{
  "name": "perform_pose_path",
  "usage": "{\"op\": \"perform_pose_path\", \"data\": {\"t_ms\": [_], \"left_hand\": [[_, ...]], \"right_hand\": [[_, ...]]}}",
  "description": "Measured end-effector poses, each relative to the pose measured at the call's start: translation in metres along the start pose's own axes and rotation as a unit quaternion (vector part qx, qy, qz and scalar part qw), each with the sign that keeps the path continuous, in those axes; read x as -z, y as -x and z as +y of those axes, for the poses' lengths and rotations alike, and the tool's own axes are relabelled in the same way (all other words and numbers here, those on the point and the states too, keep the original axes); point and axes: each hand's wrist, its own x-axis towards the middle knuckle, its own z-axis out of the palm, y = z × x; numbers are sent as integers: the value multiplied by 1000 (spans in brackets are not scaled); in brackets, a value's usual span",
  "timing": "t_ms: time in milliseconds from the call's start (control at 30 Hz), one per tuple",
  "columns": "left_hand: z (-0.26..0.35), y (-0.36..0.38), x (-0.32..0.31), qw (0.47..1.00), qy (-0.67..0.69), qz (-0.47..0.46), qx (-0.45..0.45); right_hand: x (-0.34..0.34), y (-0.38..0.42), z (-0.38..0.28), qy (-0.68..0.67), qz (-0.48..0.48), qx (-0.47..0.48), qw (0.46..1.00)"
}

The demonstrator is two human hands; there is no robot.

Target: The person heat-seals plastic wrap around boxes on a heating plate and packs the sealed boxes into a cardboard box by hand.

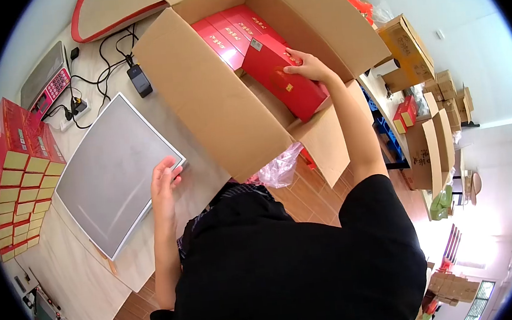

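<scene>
My right hand [309,67] grips a flat red box [279,77] by its upper edge, tilted over the opening of a large cardboard box [215,97]. Inside that carton, several red boxes with gold lettering [237,29] stand side by side at the far end. My left hand [165,178] is at the right corner of a grey rectangular panel with a white border [116,177], which lies on the table. Its fingers are loosely curled and apart, with nothing held in them.
Stacked red and yellow boxes [22,172] stand at the left. A pink scale [55,85], black cables and an adapter [139,80] lie on the table [203,170]. Pink plastic [281,169] hangs below the carton. More cartons [424,153] are at the right.
</scene>
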Motion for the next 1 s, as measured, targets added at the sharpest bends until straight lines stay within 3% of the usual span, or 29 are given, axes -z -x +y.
{"op": "perform_pose_path", "data": {"t_ms": [133, 233, 467, 533, 600, 633, 667, 733, 767, 867, 933, 967, 1000], "left_hand": [[-1, 2, 7, 1000, 3, 18, 1], [0, 6, 12, 999, 9, 46, -2], [-14, 16, 27, 996, 2, 85, 6], [-20, 20, 26, 996, 17, 89, 17], [-24, 23, 26, 996, 11, 88, 12], [-23, 26, 24, 996, 9, 89, 19], [-22, 28, 23, 995, 9, 93, 25], [-21, 33, 22, 993, 15, 113, 9], [-21, 37, 23, 993, 25, 116, 9], [-36, 46, 47, 991, 34, 120, -40], [-38, 54, 72, 981, 80, 176, -29], [-32, 60, 88, 974, 72, 210, -33], [-27, 68, 103, 960, 97, 257, -55]], "right_hand": [[-18, -14, 6, 84, -6, -5, 996], [-36, -24, 9, 170, 41, -56, 983], [-91, 4, 32, 246, 165, 9, 955], [-106, 1, 48, 231, 151, -5, 961], [-113, -6, 52, 295, 76, -58, 951], [-131, -21, 72, 377, 85, -35, 922], [-140, -30, 75, 373, 91, -29, 923], [-159, -38, 65, 427, 14, -143, 893], [-158, -35, 62, 397, 23, -152, 905], [-159, -54, 58, 400, -1, -97, 911], [-151, -87, 38, 439, -16, -26, 898], [-139, -98, 22, 443, 7, -8, 896], [-110, -54, 6, 312, 137, -86, 936]]}}
